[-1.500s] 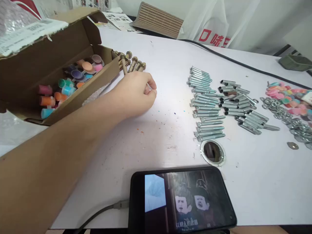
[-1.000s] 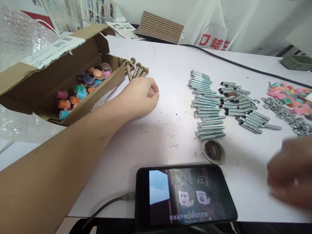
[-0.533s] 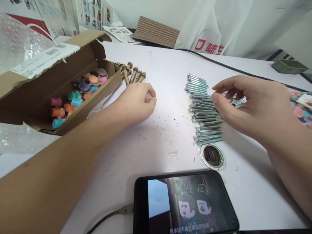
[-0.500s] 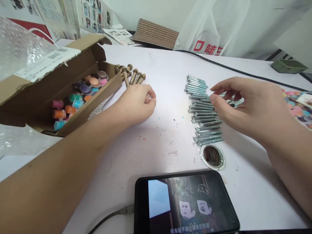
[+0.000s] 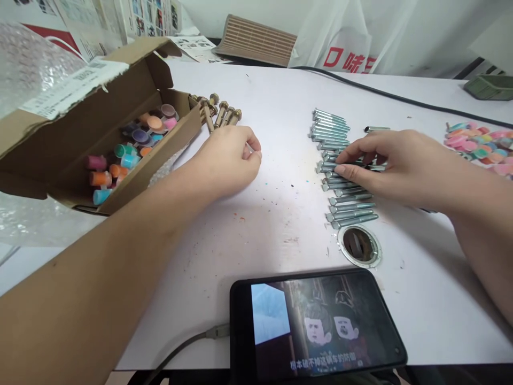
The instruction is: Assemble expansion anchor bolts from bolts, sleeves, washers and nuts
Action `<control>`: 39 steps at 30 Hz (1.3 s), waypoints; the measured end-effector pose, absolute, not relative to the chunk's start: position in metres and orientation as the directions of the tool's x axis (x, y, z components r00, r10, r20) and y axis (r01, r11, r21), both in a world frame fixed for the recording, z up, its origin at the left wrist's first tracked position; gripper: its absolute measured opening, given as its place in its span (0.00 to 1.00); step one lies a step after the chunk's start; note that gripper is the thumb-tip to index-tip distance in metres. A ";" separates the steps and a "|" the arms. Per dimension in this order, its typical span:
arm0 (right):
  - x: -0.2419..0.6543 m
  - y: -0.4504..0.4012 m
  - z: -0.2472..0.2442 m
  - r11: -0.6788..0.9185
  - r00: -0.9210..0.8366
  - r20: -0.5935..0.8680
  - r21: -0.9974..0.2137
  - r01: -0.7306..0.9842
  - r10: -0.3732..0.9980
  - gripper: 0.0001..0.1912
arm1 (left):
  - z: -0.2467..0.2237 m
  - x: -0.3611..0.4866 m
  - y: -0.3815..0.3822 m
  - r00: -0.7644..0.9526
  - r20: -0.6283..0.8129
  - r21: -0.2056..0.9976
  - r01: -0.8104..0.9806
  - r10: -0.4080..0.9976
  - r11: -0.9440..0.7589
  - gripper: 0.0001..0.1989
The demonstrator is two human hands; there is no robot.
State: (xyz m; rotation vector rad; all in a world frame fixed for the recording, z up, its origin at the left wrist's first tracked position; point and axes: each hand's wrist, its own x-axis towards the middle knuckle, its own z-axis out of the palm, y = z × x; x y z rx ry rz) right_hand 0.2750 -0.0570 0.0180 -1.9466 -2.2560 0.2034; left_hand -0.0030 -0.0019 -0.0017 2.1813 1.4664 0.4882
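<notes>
My right hand (image 5: pixel 395 166) is over a column of silver bolts (image 5: pixel 352 206), lying side by side with their heads to the left. Its thumb and index fingertips close around one bolt (image 5: pixel 324 167) in the middle of the column; the palm hides its far end. My left hand (image 5: pixel 230 158) rests loosely curled on the table, with thumb and fingers together and nothing visible in them. Just beyond its knuckles lie several brass-coloured expansion bolts (image 5: pixel 226 115), beside an open cardboard box (image 5: pixel 160 141) holding small coloured tubs (image 5: pixel 128 160).
A phone (image 5: pixel 316 323) with a cable lies at the front edge. Behind the column's near end is a round metal-rimmed hole (image 5: pixel 359 246). Colourful pieces (image 5: pixel 481 144) lie at right, a green tray (image 5: pixel 489 86) at back right. A black cable (image 5: pixel 385 93) crosses the back.
My right hand has lowered onto the bolts, and its fingertips have closed around one. My left hand stays in place by the expansion bolts. The camera view has shifted slightly.
</notes>
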 end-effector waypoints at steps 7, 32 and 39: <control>0.289 -0.046 0.003 0.314 -0.320 0.014 -0.240 0.919 0.947 0.12 | -0.003 -0.005 -0.002 0.401 0.058 0.536 0.760 0.914 -0.367 0.10; 0.191 -0.011 0.033 0.423 -0.441 0.102 -0.533 0.733 0.892 0.11 | -0.001 0.007 -0.005 0.481 0.185 0.670 0.576 0.857 -0.468 0.06; 0.284 -0.021 0.072 0.082 -0.073 0.049 -0.212 0.974 0.996 0.12 | 0.002 0.008 0.003 0.411 0.111 0.729 0.585 0.905 -0.355 0.01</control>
